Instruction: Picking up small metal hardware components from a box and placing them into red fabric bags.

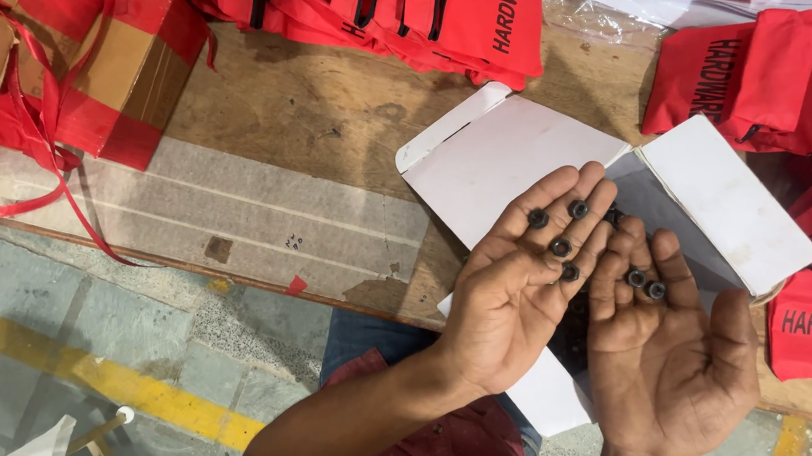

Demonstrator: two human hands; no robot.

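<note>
While both palms lie open, left hand (510, 289) and right hand (674, 357) cradle black nuts (561, 245) above white box (730, 202).

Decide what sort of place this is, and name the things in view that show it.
Probably a packing workshop: stacked red fabric zip pouches on a worn wooden workbench, taped brown cardboard cartons, and an open white card box beneath open palms holding small black nuts.

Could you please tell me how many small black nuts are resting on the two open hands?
6: four on the left hand fingers, at; two on the right hand, at. More may lie hidden.
</note>
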